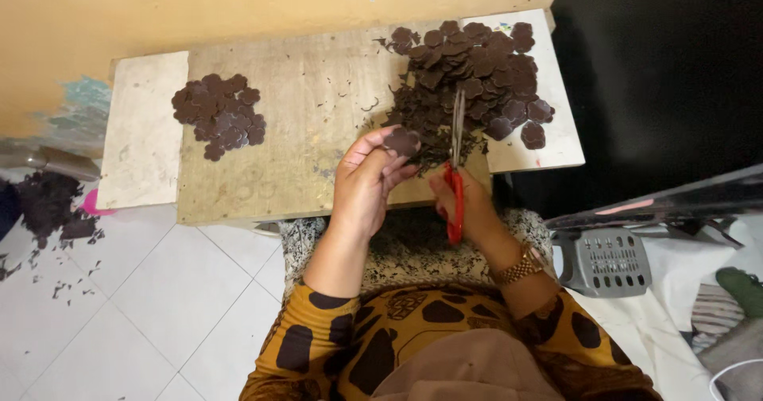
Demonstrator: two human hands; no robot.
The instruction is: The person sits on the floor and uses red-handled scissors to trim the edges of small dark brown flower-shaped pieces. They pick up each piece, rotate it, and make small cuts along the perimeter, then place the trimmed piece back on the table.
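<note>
head view: left hand fingers pinch a dark cutout; right hand grips red scissors at board edge

The person wears a loose garment in mustard yellow, printed with large dark brown, rounded blotches and a few outlined oval shapes; it fills the lower middle of the frame. Its sleeves end near the elbows, leaving the forearms bare. A gold-coloured metal link wristwatch circles the right wrist, right of centre. A plain tan fabric panel lies at the bottom edge.
</note>
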